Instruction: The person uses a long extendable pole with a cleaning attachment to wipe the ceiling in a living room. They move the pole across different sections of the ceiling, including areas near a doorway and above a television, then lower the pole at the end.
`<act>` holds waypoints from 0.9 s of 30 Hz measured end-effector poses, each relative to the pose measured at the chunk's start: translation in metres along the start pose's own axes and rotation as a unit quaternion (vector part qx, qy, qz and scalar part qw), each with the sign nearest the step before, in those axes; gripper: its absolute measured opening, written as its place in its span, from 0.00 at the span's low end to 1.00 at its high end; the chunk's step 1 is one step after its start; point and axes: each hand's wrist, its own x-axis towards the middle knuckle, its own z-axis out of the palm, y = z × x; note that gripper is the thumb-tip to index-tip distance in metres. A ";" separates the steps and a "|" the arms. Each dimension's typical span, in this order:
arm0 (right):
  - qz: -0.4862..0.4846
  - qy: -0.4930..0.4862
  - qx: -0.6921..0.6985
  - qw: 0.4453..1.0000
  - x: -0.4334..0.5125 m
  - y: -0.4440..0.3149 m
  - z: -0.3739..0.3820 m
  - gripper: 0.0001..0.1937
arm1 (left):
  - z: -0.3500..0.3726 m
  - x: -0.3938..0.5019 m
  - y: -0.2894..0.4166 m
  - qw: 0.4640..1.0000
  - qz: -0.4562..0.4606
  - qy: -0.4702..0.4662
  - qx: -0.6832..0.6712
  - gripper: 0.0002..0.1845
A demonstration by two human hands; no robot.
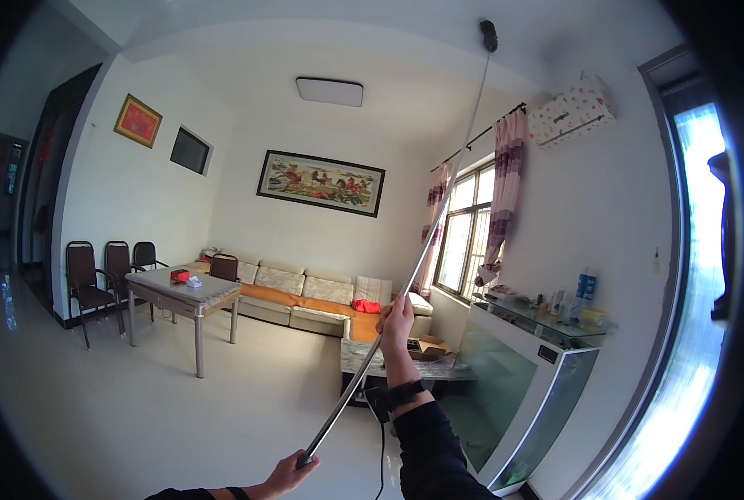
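Observation:
A long telescopic metal pole [357, 375] runs from the lower middle up towards the ceiling at the upper right. My left hand [289, 472] is closed around the dark grip at its bottom end. Higher up, my right hand [397, 322] grips the shaft, with a black band and device on the wrist. At the far tip a dark fluffy duster head [489, 36] is at or close to the ceiling; whether it touches cannot be told. A black cable hangs below my right wrist.
A white cabinet with glass panels [503, 375] holds bottles on its glass top at right. Behind it are a curtained window [466, 219] and a covered air conditioner [572, 115]. A sofa [284, 287], a table [184, 290] and several chairs stand further off. A flat ceiling lamp [329, 92] is overhead.

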 end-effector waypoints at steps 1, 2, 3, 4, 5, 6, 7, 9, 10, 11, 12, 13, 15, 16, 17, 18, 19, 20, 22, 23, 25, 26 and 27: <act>0.004 0.005 -0.003 1.000 0.005 -0.002 -0.012 0.09 | 0.015 0.001 -0.001 1.000 -0.003 0.003 -0.018 0.12; 0.007 0.009 -0.005 1.000 0.011 -0.005 -0.023 0.09 | 0.031 0.005 -0.001 0.999 -0.005 0.006 -0.037 0.12; 0.015 0.012 -0.005 1.000 0.014 -0.007 -0.038 0.09 | 0.047 0.003 -0.001 1.000 -0.017 0.000 -0.024 0.12; 0.022 0.023 -0.014 0.999 0.019 -0.010 -0.051 0.11 | 0.059 0.003 0.000 1.000 -0.025 -0.005 -0.008 0.12; 0.021 0.022 -0.015 0.999 0.024 -0.013 -0.065 0.12 | 0.072 0.003 0.001 0.999 -0.035 -0.010 0.006 0.12; 0.026 0.022 -0.014 0.999 0.028 -0.016 -0.078 0.13 | 0.086 0.004 0.002 1.000 -0.028 -0.012 -0.001 0.12; 0.034 0.023 -0.013 0.999 0.034 -0.020 -0.089 0.14 | 0.100 0.008 0.002 1.000 -0.018 -0.013 -0.009 0.12; 0.023 0.018 -0.025 0.999 0.044 -0.028 -0.110 0.16 | 0.126 0.013 0.001 1.000 -0.015 -0.013 -0.022 0.12; 0.017 0.018 -0.029 0.999 0.049 -0.031 -0.119 0.16 | 0.135 0.016 0.000 0.999 -0.020 -0.013 -0.026 0.12; 0.014 0.015 -0.029 0.999 0.054 -0.034 -0.126 0.15 | 0.144 0.020 -0.001 0.999 -0.024 -0.013 -0.029 0.12; 0.024 0.024 -0.025 0.999 0.058 -0.036 -0.134 0.15 | 0.151 0.022 -0.001 0.999 -0.021 -0.019 -0.024 0.12; 0.013 0.033 -0.027 0.999 0.061 -0.038 -0.142 0.14 | 0.157 0.024 -0.002 0.999 -0.016 -0.025 -0.020 0.12; 0.015 0.043 -0.015 0.999 0.064 -0.039 -0.157 0.12 | 0.164 0.029 -0.004 0.999 -0.015 -0.040 -0.021 0.12; 0.026 0.062 -0.021 0.997 0.068 -0.040 -0.163 0.10 | 0.168 0.030 -0.005 0.998 -0.018 -0.049 -0.025 0.12; 0.017 0.062 -0.032 0.997 0.071 -0.040 -0.168 0.09 | 0.170 0.031 -0.006 0.998 -0.021 -0.058 -0.029 0.11; 0.013 0.063 -0.040 0.997 0.074 -0.039 -0.172 0.09 | 0.175 0.032 -0.007 0.997 -0.020 -0.058 -0.036 0.11; 0.011 0.066 -0.047 0.997 0.076 -0.039 -0.178 0.08 | 0.180 0.035 -0.008 0.997 -0.020 -0.060 -0.043 0.11; 0.009 0.057 -0.044 0.997 0.079 -0.040 -0.181 0.09 | 0.182 0.037 -0.010 0.997 -0.017 -0.063 -0.050 0.11; 0.000 0.062 -0.055 0.997 0.084 -0.041 -0.185 0.09 | 0.186 0.043 -0.013 0.995 -0.025 -0.074 -0.055 0.10; 0.001 0.061 -0.060 0.996 0.088 -0.042 -0.188 0.09 | 0.190 0.045 -0.015 0.995 -0.029 -0.080 -0.060 0.10; -0.024 0.067 -0.090 0.993 0.097 -0.046 -0.190 0.09 | 0.197 0.054 -0.017 0.995 0.005 -0.083 -0.059 0.09; -0.020 0.071 -0.093 0.993 0.102 -0.047 -0.191 0.09 | 0.199 0.056 -0.018 0.995 0.019 -0.085 -0.056 0.09; -0.010 0.071 -0.092 0.993 0.103 -0.047 -0.195 0.09 | 0.202 0.057 -0.018 0.993 0.008 -0.087 -0.080 0.09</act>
